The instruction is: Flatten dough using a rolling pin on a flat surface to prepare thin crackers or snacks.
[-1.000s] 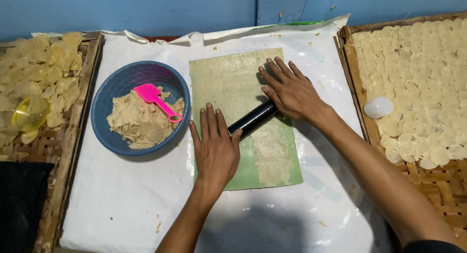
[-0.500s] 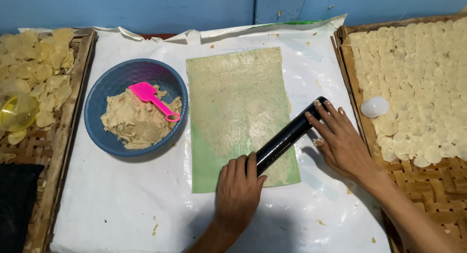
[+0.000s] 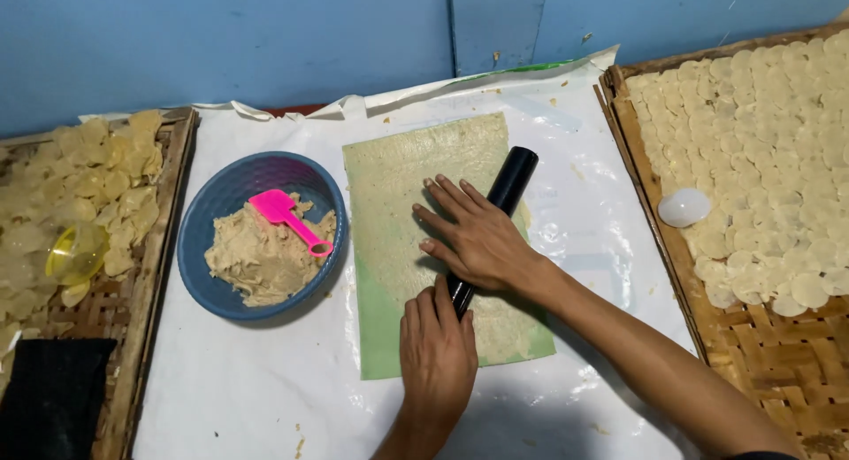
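On the green sheet (image 3: 389, 327), both flat, unclenched hands (image 3: 482, 239) (image 3: 438, 358) press the black roller (image 3: 506, 187); uneven pressure could tear the dough (image 3: 424, 172).

Bare forearms; no visible sleeves

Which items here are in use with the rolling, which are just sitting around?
In use: black roller under left hand and right hand; dough sheet on green mat.

Lying about: blue bowl, pink scoop, yellow cup, white lid, bamboo trays.
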